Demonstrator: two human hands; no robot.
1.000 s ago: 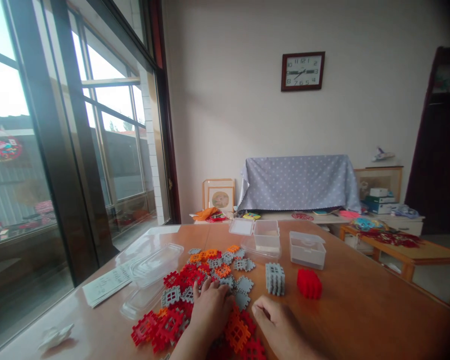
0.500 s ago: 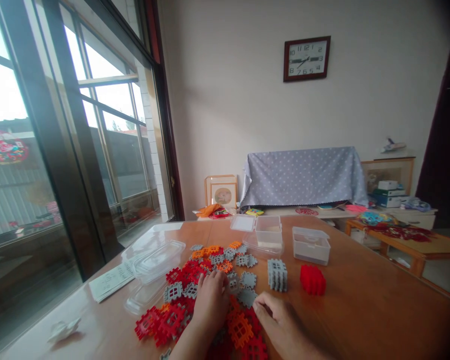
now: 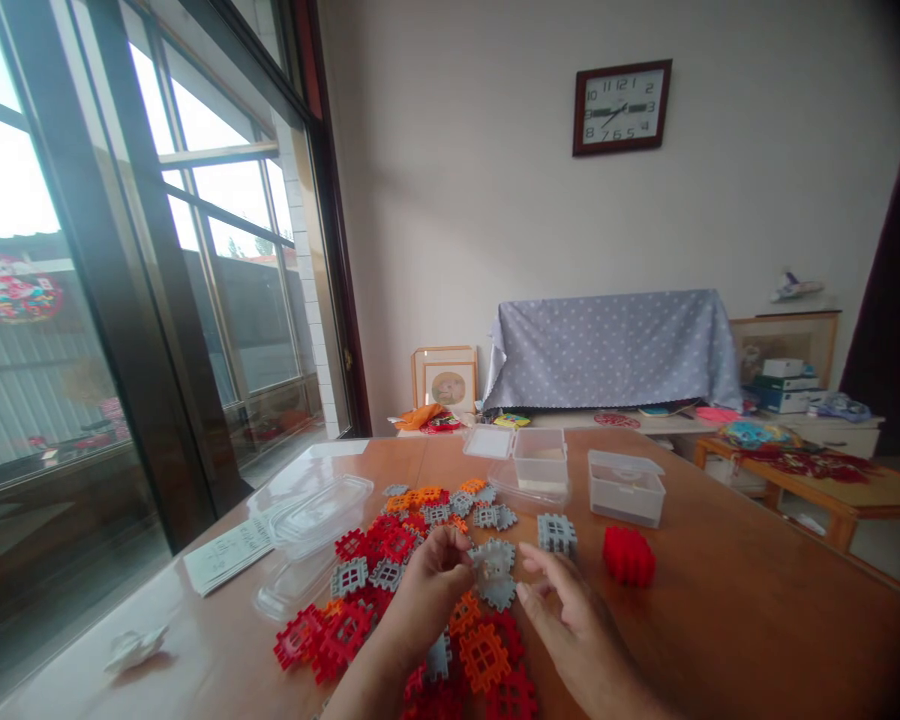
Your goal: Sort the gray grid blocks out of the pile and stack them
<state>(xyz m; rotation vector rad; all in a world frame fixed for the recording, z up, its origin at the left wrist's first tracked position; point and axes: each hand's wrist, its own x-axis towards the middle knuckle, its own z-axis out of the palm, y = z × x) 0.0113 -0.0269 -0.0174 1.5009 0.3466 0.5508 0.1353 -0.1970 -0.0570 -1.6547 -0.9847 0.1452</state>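
Note:
My left hand (image 3: 429, 585) is raised above a pile of red, orange and grey waffle tiles (image 3: 390, 600) and pinches a grey tile (image 3: 493, 560) by its left edge. Just to that tile's right is my right hand (image 3: 570, 625), its fingers curled and apart, its fingertips close to the tile, with nothing in it. Beyond my right hand, a stack of grey tiles (image 3: 556, 533) and a stack of red tiles (image 3: 628, 556) stand on the wooden table (image 3: 720, 620).
Clear plastic boxes (image 3: 625, 488) and an open one (image 3: 538, 462) stand at the far side. A long clear container (image 3: 311, 520) and a paper sheet (image 3: 229, 552) lie left. A crumpled tissue (image 3: 136, 648) lies near the left edge. Windows run along the left.
My left hand has lifted off the pile with a grey tile pinched in it. My right hand has risen from the table toward that tile. The view has tilted up slightly.

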